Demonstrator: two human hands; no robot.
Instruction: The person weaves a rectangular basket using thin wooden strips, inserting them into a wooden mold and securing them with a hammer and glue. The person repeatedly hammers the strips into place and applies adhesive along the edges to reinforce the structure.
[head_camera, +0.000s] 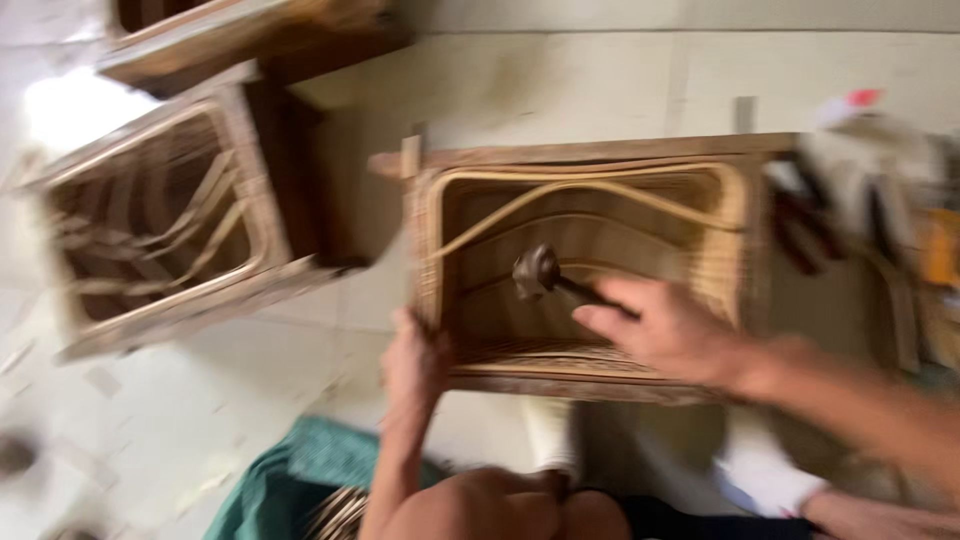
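Note:
A rectangular woven rattan basket (590, 175) with a wooden frame lies in front of me, open side up. My left hand (412, 365) grips its near left corner. My right hand (665, 330) is shut on the dark handle of a small hammer (537, 272), whose metal head hangs inside the basket above its woven bottom. A bent cane strip (560, 195) arches across the inside. The picture is blurred by motion.
A second woven basket (150, 220) lies tilted at the left, and another wooden frame (230, 40) sits at the top left. Blurred tools and white cloth (860, 170) lie at the right. A green cloth (300, 480) covers my lap. The floor is pale tile.

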